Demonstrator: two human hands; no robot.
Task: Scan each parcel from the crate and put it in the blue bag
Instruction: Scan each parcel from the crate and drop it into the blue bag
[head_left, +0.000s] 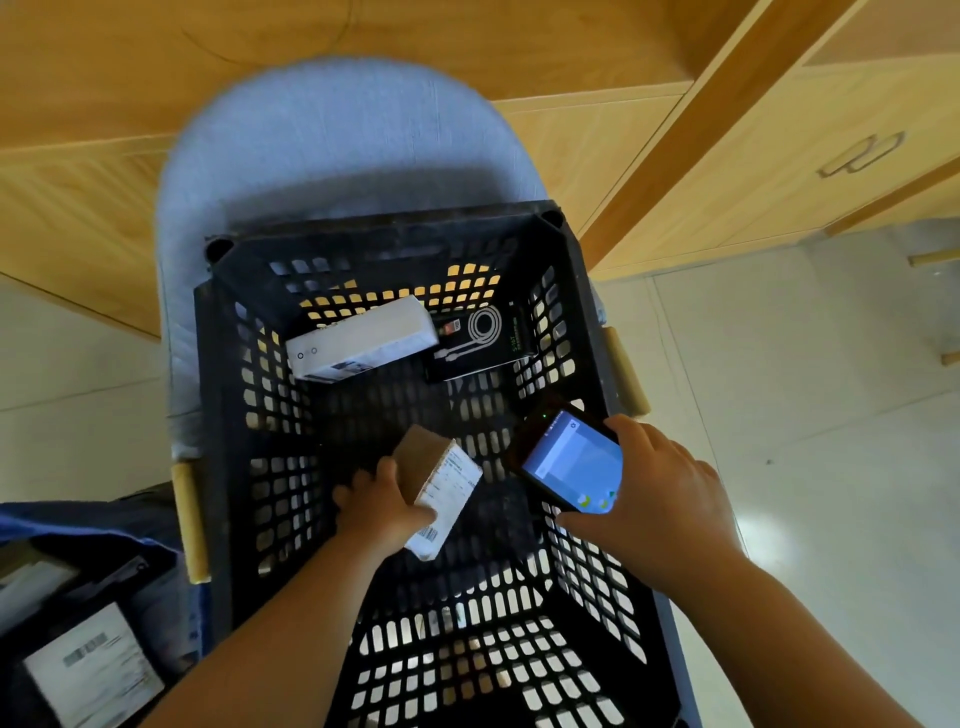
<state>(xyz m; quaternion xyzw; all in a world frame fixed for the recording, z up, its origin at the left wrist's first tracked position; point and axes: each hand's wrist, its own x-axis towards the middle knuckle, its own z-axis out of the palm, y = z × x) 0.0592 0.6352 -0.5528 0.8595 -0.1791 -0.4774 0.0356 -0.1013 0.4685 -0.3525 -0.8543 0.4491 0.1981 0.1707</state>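
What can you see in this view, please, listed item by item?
chair: one, grey-blue, under crate
crate: one, black, on the chair
white box: one, white, crate's far left
black box: one, black, crate's far right
parcel: one, brown, white label, held over the crate
scanner: one, black, blue screen, held above crate
bag: one, blue, lower left
bagged parcel: one clear, white label, in bag
cabinets: several, wood-coloured, behind and right
floor: one, pale tiles, around
left hand: one, grips parcel
right hand: one, holds scanner
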